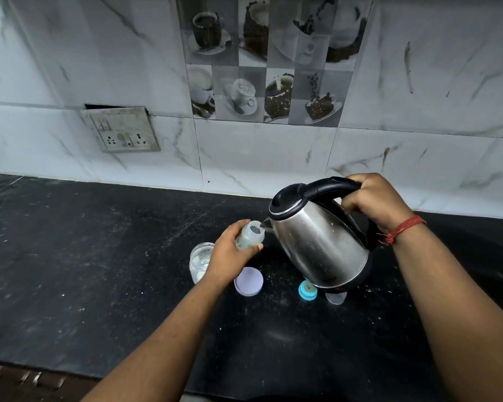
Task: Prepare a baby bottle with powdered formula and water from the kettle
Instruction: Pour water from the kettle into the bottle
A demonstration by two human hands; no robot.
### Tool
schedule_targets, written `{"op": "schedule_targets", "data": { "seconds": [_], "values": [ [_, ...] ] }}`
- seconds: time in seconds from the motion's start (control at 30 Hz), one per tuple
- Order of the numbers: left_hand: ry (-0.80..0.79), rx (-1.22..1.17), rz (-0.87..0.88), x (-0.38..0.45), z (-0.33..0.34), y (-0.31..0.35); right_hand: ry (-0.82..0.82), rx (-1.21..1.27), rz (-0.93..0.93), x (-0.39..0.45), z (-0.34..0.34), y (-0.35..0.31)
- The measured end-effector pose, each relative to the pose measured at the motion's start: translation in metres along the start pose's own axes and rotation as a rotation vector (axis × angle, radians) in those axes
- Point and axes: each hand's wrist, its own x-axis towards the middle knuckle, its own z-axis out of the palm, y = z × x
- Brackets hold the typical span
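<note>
Right hand [373, 203]: wrapped tight round the black handle of the steel kettle [320, 242], which is lifted and tipped to the person's left.
Left hand [230, 253]: fingers closed round the body of the baby bottle [251, 235], holding it open-mouthed and leaning toward the spout.
Spout and bottle: the spout tip sits at the bottle's rim, touching or nearly so; whether water is running I cannot tell.
Step in hand: by the look of it, filling the bottle from the kettle.
Formula jar [201, 261]: a clear jar with white powder at the bottom stands on the bench [99, 256] just behind the left wrist; its lilac lid [249, 281] lies beside it.
Teat ring [307, 291]: blue, on the bench under the kettle's base, with a clear cap [336, 297] next to it.
Next move: likely a slow tilt, watching the level, then righting the kettle before anything spills over the left fingers.
</note>
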Motion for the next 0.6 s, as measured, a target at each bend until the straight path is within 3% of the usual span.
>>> {"op": "schedule_targets", "data": {
  "seconds": [0.6],
  "values": [
    [-0.028,-0.155,-0.103,0.016,0.012,-0.013,0.199,0.326,0.081,0.039,0.035,0.068]
  ]
}}
